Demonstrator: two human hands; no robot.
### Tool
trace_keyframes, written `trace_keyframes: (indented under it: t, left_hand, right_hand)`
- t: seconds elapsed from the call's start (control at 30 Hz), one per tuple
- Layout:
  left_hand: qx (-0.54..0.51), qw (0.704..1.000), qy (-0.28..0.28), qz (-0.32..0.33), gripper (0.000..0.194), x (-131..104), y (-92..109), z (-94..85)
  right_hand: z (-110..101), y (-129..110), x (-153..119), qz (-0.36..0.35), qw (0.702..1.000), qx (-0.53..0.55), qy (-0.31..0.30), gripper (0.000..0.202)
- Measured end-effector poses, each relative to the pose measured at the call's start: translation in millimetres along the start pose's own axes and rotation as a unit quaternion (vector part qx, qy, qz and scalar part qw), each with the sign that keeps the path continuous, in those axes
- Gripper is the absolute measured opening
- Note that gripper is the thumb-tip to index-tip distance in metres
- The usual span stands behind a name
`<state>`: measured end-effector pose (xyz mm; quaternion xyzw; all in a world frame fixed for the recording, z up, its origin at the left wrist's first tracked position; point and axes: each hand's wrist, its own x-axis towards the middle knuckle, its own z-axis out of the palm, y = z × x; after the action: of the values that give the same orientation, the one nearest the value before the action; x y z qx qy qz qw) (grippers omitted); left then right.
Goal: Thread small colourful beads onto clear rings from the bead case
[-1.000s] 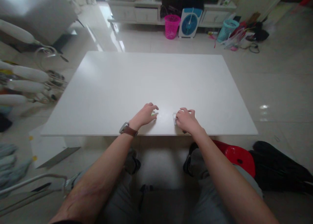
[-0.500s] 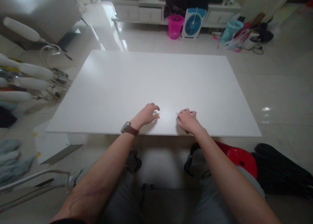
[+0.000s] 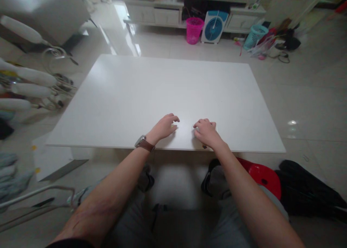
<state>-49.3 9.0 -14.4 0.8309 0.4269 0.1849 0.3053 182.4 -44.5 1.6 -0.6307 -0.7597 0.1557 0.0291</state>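
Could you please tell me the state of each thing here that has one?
Left hand: thumb and forefinger parted.
Right hand: fingers curled downward.
Clear container: partly hidden by that hand; open or shut unclear.
Wristwatch: strapped on.
Pink basket: upright.
Fan: upright; running or not unclear.

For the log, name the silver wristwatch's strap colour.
The wristwatch strap is brown, in the head view.

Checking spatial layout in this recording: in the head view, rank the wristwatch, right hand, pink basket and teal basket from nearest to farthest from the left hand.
From the left hand:
1. Wristwatch, on the same arm
2. Right hand, off to the right
3. Pink basket, beyond the white table
4. Teal basket, also beyond it, farther right
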Motion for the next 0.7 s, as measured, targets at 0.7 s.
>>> trace_keyframes:
  t: [0.7]
  left_hand:
    - [-0.304,0.95,-0.03,-0.069,0.023,8.8,24.4,12.5]
  right_hand:
    - [5.2,-16.4,8.8,-0.007,0.879,0.47,0.082,0.012]
